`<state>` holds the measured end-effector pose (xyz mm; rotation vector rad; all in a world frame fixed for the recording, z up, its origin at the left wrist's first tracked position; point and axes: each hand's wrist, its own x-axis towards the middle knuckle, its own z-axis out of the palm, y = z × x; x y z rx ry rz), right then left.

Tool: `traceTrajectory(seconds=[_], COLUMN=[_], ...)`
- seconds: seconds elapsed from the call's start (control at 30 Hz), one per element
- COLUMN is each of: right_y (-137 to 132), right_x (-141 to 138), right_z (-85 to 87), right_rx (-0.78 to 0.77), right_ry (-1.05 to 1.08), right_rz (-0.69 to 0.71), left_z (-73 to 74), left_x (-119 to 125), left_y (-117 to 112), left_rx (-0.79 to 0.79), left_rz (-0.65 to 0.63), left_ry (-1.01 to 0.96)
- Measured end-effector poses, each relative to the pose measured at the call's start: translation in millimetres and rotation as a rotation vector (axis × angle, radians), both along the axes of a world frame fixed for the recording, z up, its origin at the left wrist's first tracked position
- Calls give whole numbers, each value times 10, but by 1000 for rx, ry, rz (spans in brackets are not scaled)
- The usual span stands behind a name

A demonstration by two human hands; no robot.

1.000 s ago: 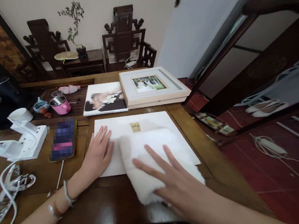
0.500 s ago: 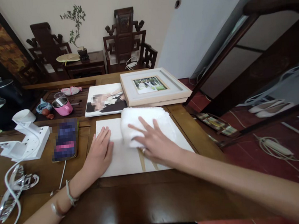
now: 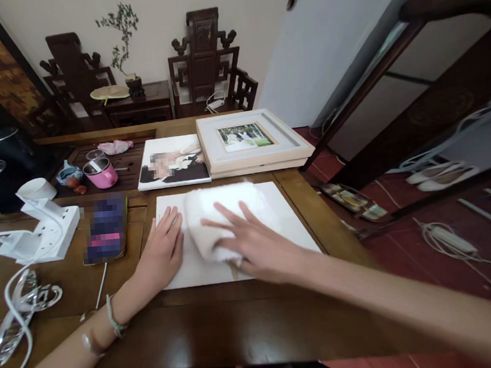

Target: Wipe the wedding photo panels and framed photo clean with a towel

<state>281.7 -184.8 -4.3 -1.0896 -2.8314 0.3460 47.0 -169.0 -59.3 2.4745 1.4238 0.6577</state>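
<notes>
A white panel (image 3: 294,225) lies flat on the wooden table (image 3: 224,329) in front of me. My left hand (image 3: 163,254) rests flat on its left edge, fingers stretched out. On top of the panel sits a folded white towel (image 3: 220,212). My right hand (image 3: 251,243) presses down on the towel with its fingers spread. Beyond the panel lie an unframed photo print (image 3: 172,163) and a framed photo (image 3: 250,140) stacked on another frame.
A phone (image 3: 105,228) and a white power strip (image 3: 38,230) with cables lie at the left. A pink mug (image 3: 99,174) and tea things stand on a tray behind. Carved chairs (image 3: 204,61) line the far wall. The table's right edge drops to a red floor.
The towel and my right hand went from the near edge up to the panel's far side, then slid back left and nearer. My left hand stayed put.
</notes>
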Motion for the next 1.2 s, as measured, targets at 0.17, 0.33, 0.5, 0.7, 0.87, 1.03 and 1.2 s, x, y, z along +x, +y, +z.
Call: traceTrajectory(seconds=[0.17,0.33,0.5,0.7,0.87,1.03,1.2], right_y=[426,-129,-792,-297,422,340,-408], right_x=[-155,-231,-115,-87,-221,-271,-194], right_z=[-72,-88,-77,-60,-38,-19,6], right_rx=[87,5,-78,-21,105,78,-53], right_ry=[42,74,120,68,-53,-80,49], right_rz=[-147,-45,49,-26,-49,2,68], left_z=[-8,14,33,23,7,12,33], left_x=[-13,-23,-30,-17,-10,-11,-22], left_y=[23,20,4,5,15,17,6], left_rx=[-37,-49,-62,-39,-22,-34,-54], left_rz=[8,8,-16,-11,-7,-4,-19], left_ry=[-10,-25,-18,-15,-34,-41,-22])
